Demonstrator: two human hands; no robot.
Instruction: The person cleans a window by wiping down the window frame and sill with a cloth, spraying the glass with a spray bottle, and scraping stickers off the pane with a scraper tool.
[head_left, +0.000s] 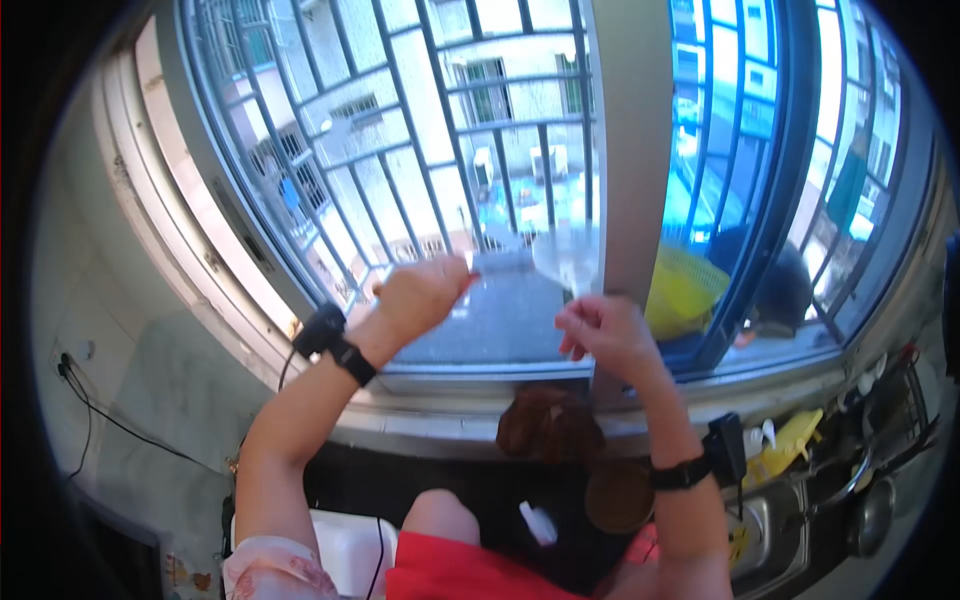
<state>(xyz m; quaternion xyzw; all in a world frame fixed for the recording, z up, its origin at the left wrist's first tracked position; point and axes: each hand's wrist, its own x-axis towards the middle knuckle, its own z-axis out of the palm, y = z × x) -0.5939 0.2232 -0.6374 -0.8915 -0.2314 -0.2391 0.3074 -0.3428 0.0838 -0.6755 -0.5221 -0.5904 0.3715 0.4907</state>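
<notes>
My left hand (425,292) is closed in a fist around a thin handle in front of the window. A grey, blurred bar (505,262) with a bit of red near my fingers extends to its right. My right hand (605,335) is beside the window's middle frame (632,180), thumb and fingers pressed together. Just above those fingertips is a pale, translucent piece (570,258), blurred against the glass; whether the fingers hold it is unclear. Both wrists wear black straps with small devices.
Metal bars (430,165) stand outside the window. A yellow basket (685,292) is behind the right pane. Below the sill are a brown rounded object (550,424), a round brown lid or board (618,495), a white item (538,523), a white basin (345,550) and a sink (775,530).
</notes>
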